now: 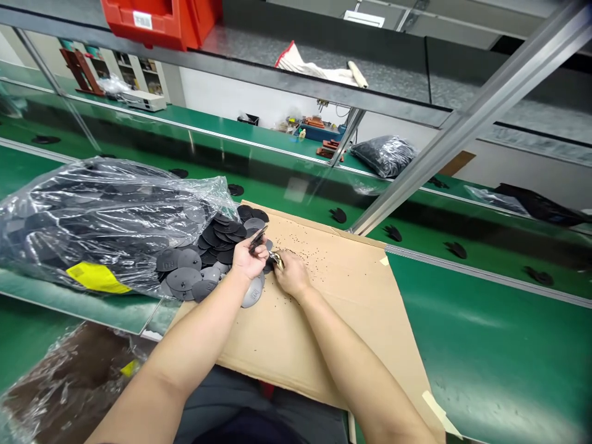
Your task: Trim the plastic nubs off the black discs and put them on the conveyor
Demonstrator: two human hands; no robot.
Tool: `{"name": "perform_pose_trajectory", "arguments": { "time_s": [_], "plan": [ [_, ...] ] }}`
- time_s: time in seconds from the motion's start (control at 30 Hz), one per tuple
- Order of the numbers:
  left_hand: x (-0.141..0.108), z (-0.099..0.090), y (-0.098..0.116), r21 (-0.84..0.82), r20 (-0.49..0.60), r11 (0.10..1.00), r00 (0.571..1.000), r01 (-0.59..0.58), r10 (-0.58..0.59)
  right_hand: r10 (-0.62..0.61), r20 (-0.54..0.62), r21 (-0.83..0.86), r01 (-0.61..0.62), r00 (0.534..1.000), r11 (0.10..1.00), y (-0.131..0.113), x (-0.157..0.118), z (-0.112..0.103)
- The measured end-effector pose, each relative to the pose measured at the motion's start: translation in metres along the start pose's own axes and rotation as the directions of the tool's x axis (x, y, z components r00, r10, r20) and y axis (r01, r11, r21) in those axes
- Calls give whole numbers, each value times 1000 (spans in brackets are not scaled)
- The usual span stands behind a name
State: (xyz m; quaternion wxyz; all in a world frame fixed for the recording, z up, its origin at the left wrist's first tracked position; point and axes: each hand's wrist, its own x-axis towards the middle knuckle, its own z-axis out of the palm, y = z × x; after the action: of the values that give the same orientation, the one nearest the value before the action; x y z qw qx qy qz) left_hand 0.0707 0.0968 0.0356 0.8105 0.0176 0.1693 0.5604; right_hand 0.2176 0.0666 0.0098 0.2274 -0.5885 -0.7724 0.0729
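My left hand (248, 259) is closed on a black plastic disc (258, 240), held up almost edge-on above the cardboard. Close beside it on the right, my right hand (294, 275) is wrapped round a small pair of nippers (277, 259) with a metal head pointing at the disc. My fingers hide most of the nippers' handles. A loose heap of black discs (185, 279) lies left of my hands, some with small raised marks. Tiny black bits (300, 245) are scattered over the cardboard sheet (333, 308) around my right hand.
A large clear bag (106, 209) full of black discs lies at the left, with a yellow label. Behind the cardboard, several black hand-shaped parts (338, 214) lie along the green conveyor. A metal post (416, 157) rises at right. Overhead, a shelf carries a red bin (161, 21) and glove (314, 69).
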Motion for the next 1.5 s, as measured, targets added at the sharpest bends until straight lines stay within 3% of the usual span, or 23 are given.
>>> {"name": "perform_pose_trajectory", "arguments": {
  "time_s": [0.2, 0.3, 0.37, 0.43, 0.53, 0.6, 0.7, 0.8, 0.93, 1.03, 1.1, 1.23, 1.3, 1.5],
  "plan": [
    [3, 0, -5, 76, -2, 994, 997, -73, 74, 51, -101, 75, -44, 994, 996, 3, -9, -8],
    [7, -1, -10, 156, 18, 981, 993, -116, 115, 209, -258, 336, -115, 943, 935, 9, -20, -18],
    [8, -2, -14, 233, 33, 965, 993, -120, 115, 365, -266, 586, -151, 892, 796, 12, -28, -21],
    [8, -3, -18, 307, 54, 943, 992, -125, 114, 463, -138, 804, -174, 875, 569, 13, -35, -23],
    [7, -5, -25, 407, 80, 902, 990, -141, 119, 432, 138, 960, -227, 891, 162, 11, -40, -24],
    [4, -6, -30, 498, 97, 853, 987, -158, 127, 371, 251, 966, -257, 894, -35, 9, -40, -25],
    [0, -8, -39, 640, 141, 738, 977, -213, 161, 341, 313, 947, -262, 886, -186, 9, -36, -27],
    [-4, -9, -46, 715, 194, 653, 969, -248, 155, 366, 330, 936, -253, 870, -243, 12, -34, -28],
    [-6, -10, -52, 769, 236, 578, 962, -272, 138, 387, 351, 933, -280, 853, -227, 18, -33, -27],
    [-8, -7, -52, 746, 190, 616, 967, -254, 169, 432, 274, 961, -235, 859, -143, 17, -32, -25],
    [-10, -5, -52, 699, 158, 673, 970, -241, 184, 477, 142, 986, -165, 868, 5, 16, -33, -24],
    [-12, -2, -50, 684, 115, 710, 986, -167, 120, 441, -115, 872, -122, 890, 475, 15, -38, -22],
    [-12, -3, -50, 691, 120, 705, 987, -158, 104, 419, -164, 787, -137, 893, 601, 16, -40, -21],
    [-10, -6, -53, 691, 138, 694, 979, -202, 148, 405, -178, 748, -144, 897, 647, 20, -39, -22]
  ]
}}
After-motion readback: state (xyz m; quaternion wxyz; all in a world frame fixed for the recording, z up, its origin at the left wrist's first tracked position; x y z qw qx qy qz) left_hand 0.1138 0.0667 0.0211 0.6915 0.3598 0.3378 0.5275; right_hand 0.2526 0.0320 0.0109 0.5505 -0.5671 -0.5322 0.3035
